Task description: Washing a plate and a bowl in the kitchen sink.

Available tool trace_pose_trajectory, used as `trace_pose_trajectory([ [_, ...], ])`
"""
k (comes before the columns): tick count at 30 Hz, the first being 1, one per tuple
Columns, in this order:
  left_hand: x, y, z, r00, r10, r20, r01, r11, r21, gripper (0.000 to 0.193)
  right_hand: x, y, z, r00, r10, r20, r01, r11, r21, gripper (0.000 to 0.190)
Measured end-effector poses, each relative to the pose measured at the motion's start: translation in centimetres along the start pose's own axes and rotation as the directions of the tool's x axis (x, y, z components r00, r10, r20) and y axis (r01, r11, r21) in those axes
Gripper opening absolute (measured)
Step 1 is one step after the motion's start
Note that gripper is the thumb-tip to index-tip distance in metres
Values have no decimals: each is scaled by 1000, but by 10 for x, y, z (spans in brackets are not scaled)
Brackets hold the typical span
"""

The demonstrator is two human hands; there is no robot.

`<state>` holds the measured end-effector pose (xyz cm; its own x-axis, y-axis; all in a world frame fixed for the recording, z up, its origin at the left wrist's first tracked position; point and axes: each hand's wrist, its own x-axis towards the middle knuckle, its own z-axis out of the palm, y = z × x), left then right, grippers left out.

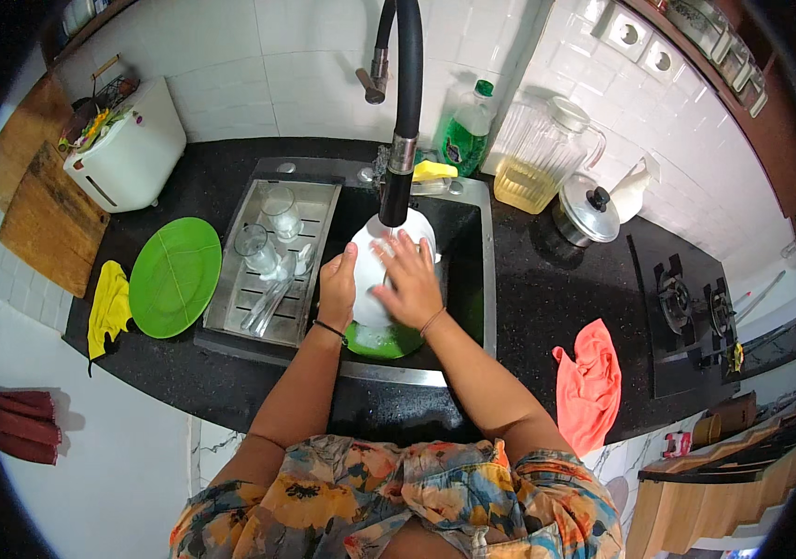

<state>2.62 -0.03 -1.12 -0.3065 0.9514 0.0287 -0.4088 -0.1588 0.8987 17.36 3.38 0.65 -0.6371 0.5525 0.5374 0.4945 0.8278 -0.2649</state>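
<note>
A white plate is tilted under the black flexible faucet over the dark sink. My left hand grips the plate's left edge, thumb up. Across its face lies my right hand, slightly blurred, with fingers spread and palm towards the plate. Below them in the basin sits a green dish with suds on it. On the metal drain tray to the left stand two clear glasses, beside cutlery with some foam.
Left of the sink are a green plate, yellow cloth and white container. Behind stands a green soap bottle. Rightwards are a glass pitcher, lidded pot, coral cloth and gas stove.
</note>
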Motion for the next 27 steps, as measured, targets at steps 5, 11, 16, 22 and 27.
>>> trace_pose_trajectory([
  [5,-2,2,7,1000,-1,-17,1,1000,12,35,-8,29,18,838,503,-214,-407,836,369,59],
  [11,-2,-3,8,1000,15,-25,-14,1000,6,36,0,20,2,967,188,-171,-148,963,225,57],
  [16,-4,5,7,1000,-1,-26,0,999,-43,36,-1,4,-3,984,107,-142,-97,993,73,63],
  [22,-1,2,11,1000,-7,0,7,1000,-29,37,-2,23,11,865,437,-245,-339,871,357,62],
  [27,-5,7,11,1000,11,-24,-12,998,-59,38,-1,1,-7,997,25,-78,-26,1000,-15,55],
])
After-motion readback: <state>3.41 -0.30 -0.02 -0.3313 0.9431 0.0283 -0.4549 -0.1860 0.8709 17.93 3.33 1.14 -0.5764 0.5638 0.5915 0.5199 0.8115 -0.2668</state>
